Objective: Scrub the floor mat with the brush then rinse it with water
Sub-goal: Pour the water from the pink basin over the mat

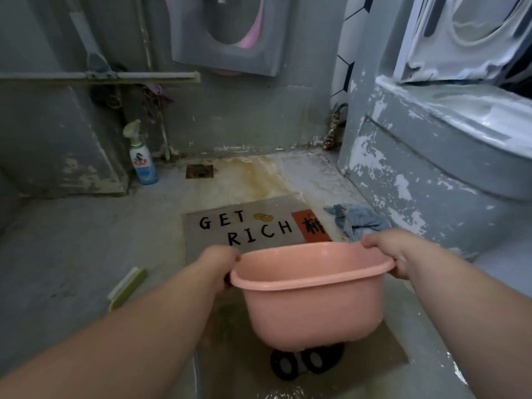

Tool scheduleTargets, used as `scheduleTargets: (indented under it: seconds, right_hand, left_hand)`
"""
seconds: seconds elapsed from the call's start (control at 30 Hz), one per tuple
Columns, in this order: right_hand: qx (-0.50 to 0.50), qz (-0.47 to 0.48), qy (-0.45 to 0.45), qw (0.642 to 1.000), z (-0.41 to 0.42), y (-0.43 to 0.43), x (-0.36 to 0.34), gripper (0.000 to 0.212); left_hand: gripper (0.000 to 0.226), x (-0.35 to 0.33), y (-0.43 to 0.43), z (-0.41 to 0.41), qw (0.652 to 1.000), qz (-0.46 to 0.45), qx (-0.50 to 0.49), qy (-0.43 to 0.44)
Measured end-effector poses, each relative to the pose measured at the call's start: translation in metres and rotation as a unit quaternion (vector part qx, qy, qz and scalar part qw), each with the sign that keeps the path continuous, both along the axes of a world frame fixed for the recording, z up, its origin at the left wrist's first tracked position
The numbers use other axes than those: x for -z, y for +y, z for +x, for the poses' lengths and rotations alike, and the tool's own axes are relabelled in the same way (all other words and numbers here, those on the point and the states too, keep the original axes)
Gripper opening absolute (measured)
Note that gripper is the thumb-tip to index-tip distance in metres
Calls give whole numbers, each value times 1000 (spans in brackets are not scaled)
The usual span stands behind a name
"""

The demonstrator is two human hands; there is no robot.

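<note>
A grey floor mat printed "GET RICH" with an orange square lies flat on the wet concrete floor. Over its near half I hold a pink plastic basin by the rim. My left hand grips the left rim and my right hand grips the right rim. The basin is tipped away from me, so its inside is mostly hidden. A scrub brush with a yellow-green back and white bristles lies on the floor to the left of the mat, apart from both hands.
A spray bottle stands by the back wall, left of a floor drain. A crumpled blue cloth lies right of the mat beside a grey toilet. A long-handled floor wiper leans against the back wall.
</note>
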State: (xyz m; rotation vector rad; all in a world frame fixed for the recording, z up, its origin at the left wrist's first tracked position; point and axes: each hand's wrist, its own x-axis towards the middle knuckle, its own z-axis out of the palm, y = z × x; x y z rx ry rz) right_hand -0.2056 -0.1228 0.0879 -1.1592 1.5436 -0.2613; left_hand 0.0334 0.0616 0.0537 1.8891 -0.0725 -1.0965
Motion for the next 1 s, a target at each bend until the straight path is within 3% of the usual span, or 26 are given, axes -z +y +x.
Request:
scheduleTargets:
  seconds: [0.13, 0.17, 0.27, 0.43, 0.77, 1.0]
  right_hand:
    - [-6, 47, 53, 997, -23, 13, 12, 3]
    - [-18, 36, 58, 998, -26, 19, 20, 11]
    - [-37, -13, 17, 999, -21, 38, 36, 33]
    - [-72, -47, -41, 995, 23, 70, 38, 41]
    - [-172, -32, -54, 983, 145, 132, 43, 62]
    - [-247, -36, -37, 968, 212, 178, 44, 55]
  left_hand:
    - [19, 10, 10, -20, 998, 44, 42, 30]
    - [20, 18, 18, -23, 997, 46, 46, 29]
    - [15, 38, 37, -21, 997, 34, 63, -6]
    - [27, 39, 69, 14, 995, 33, 84, -49]
    - [40, 40, 156, 124, 979, 41, 3, -199]
    - [47, 35, 205, 186, 968, 64, -28, -240]
